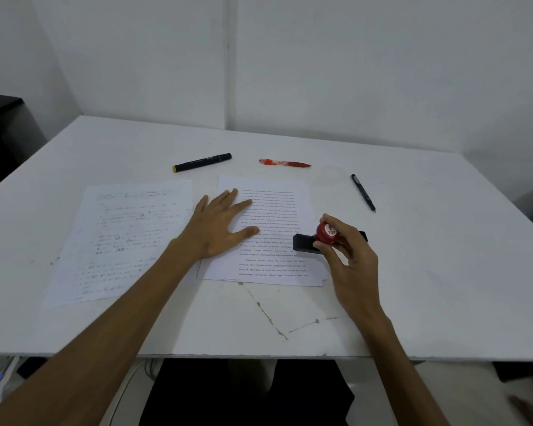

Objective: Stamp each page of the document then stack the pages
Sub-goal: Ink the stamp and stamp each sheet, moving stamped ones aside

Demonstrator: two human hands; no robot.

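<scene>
- Both hands are working over the page pile: the left hand (219,224) is lying flat with fingers spread, pinning down the left side of the top page (271,235), and the right hand (346,247) is pinching the red knob of the stamp (322,238) between thumb and fingertips.
- That stamp is sitting at the right edge of the printed pile, black base hanging partly past the paper edge. Can't tell if it's actually pressing on the sheet or just hovering over it.
- Pile under the top page is looking a bit fanned out at the near corner, so more than one sheet is in there.
- Another sheet (120,241) is lying on its own to the left, well apart from the pile, print looking faint like it's face down. Guessing that's the done stack starting.
- On the far side of the worktop (443,272): black marker (202,162), red pen (285,163), black pen (363,193). Nobody's touching them.
- What could go wrong, imo: with the base half off the edge, the mark could be landing partly on the worktop and coming out cut off. A thumb-and-fingertip pinch on the knob could be letting the stamp rock, so it prints patchy or smears. And if the left hand lifts too soon, the loose sheets underneath could slide and mess up the stacking.
</scene>
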